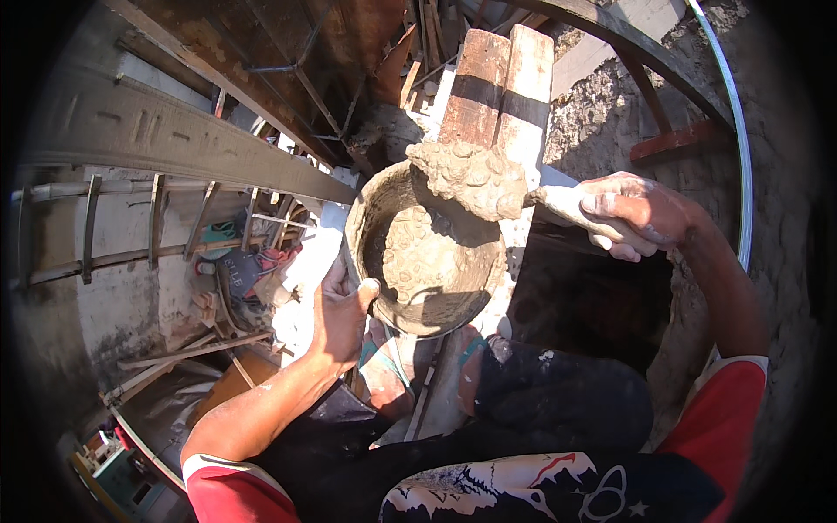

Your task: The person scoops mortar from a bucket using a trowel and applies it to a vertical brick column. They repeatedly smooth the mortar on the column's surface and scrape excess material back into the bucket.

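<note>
A round bucket (453, 321) of wet grey mortar (423, 257) stands in front of me, above my feet. My left hand (338, 318) is closed on its near left rim, with the thumb over the edge and the other fingers mostly hidden behind the wall. My right hand (641, 213) grips the mortar-caked handle of a trowel (562, 203) to the right of the bucket. A thick lump of mortar (471, 179) covers the trowel's blade, which is hidden under it, over the bucket's far right rim.
Two worn planks (475, 83) run away beyond the bucket. A dark opening (602, 305) lies at the right, beside a rough wall. At the left are a long grey beam (200, 139) and a slatted wooden frame (157, 222). A pale pipe (741, 148) curves at far right.
</note>
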Tool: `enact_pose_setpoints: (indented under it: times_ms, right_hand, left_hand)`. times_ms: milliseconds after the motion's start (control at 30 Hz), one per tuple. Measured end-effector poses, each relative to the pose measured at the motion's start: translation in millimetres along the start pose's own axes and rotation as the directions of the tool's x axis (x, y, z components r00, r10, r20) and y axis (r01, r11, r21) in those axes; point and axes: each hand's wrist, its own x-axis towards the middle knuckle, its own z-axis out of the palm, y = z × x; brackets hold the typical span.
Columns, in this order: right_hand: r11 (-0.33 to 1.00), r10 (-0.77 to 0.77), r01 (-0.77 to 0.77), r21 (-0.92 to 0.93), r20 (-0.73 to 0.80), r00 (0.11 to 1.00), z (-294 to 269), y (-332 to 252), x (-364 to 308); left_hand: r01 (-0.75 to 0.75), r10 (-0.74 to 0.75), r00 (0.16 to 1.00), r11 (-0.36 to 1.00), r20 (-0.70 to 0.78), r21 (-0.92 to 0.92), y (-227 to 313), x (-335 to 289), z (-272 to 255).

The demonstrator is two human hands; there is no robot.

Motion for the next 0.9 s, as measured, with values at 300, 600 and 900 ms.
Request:
enact_pose_setpoints:
  times_ms: [300, 600, 900]
  right_hand:
    - [0.905, -0.012, -0.034, -0.424, -0.105, 0.994, 2.5, -87.4, 197.7]
    - [0.685, -0.208, -0.011, -0.729, -0.209, 0.955, -5.9, -22.3, -46.9]
    - [0.111, -0.378, -0.066, -0.992, -0.104, 0.92, 38.6, 103.5, 50.2]
  left_hand:
    - [-0.143, 0.1, 0.98, 0.953, 0.169, 0.268, 3.2, 4.4, 28.4]
    - [-0.099, -0.022, 0.966, 0.89, 0.259, 0.445, 21.8, 14.6, 48.6]
    - [-0.305, -0.038, 0.924, 0.527, 0.381, 0.793, 2.9, 8.1, 79.1]
